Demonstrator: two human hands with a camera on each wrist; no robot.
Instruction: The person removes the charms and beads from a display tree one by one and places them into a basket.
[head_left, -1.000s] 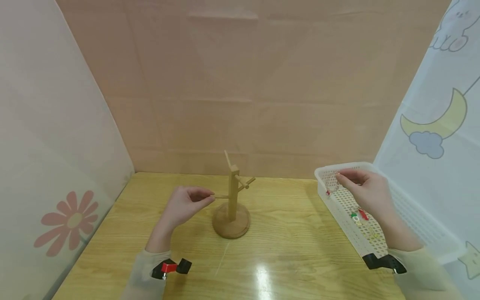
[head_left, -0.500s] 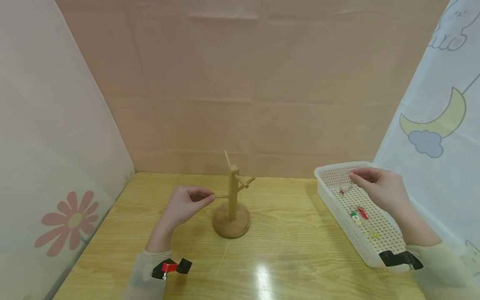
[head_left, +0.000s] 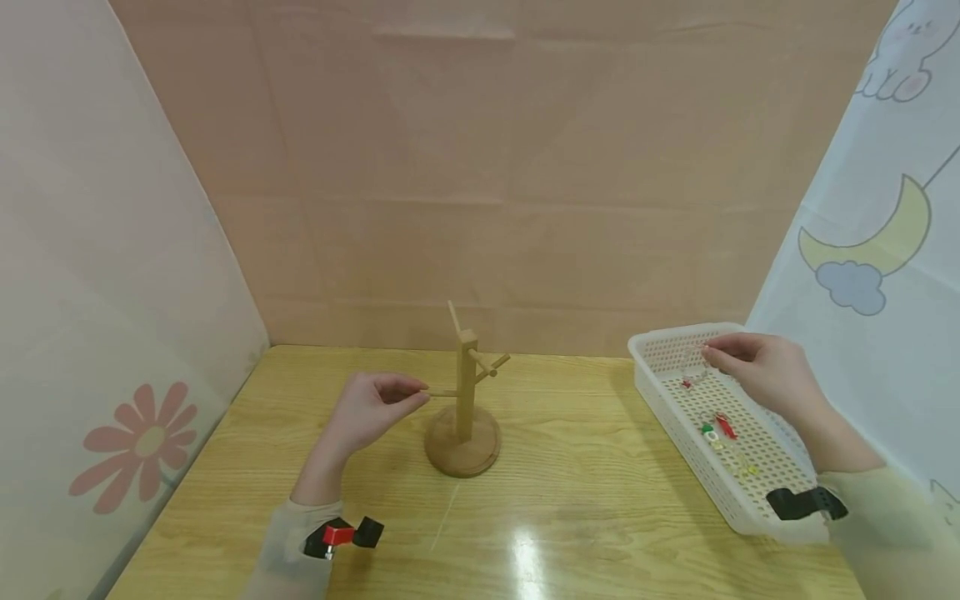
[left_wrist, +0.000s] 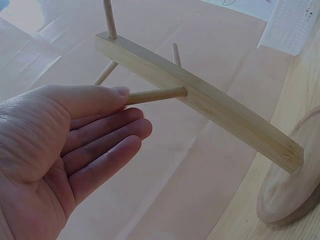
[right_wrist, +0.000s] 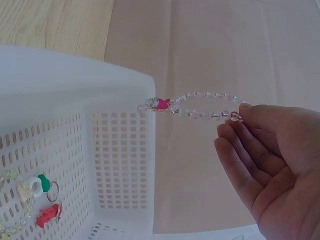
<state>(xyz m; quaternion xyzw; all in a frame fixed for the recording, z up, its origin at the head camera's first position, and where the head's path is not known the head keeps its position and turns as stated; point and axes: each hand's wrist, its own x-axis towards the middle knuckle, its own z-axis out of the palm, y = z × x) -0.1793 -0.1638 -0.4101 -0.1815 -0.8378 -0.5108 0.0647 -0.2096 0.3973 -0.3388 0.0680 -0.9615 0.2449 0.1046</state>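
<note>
My left hand [head_left: 377,412] pinches the end of a peg [left_wrist: 157,95] between thumb and forefinger, the other fingers loosely extended. That peg juts from the upright post of a wooden stand [head_left: 466,392] with a round base. Over the far end of the white basket [head_left: 678,429], my right hand [head_left: 772,379] pinches a beaded bracelet [right_wrist: 205,95] by one end. The bracelet has clear and pale pink beads, and a pink and grey charm hangs at its lower end. In the right wrist view the bracelet dangles free as a long loop.
Inside the basket lie a red charm [right_wrist: 48,215] with a ring, a green and white piece [right_wrist: 40,185], and a yellow beaded loop [right_wrist: 15,227]. More pegs [left_wrist: 175,54] stick out of the post. A peach cloth [head_left: 480,167] hangs behind the wooden table [head_left: 570,467].
My right hand has moved right over the basket with the bracelet, most of it in the first half second. The left hand and the stand have stayed put.
</note>
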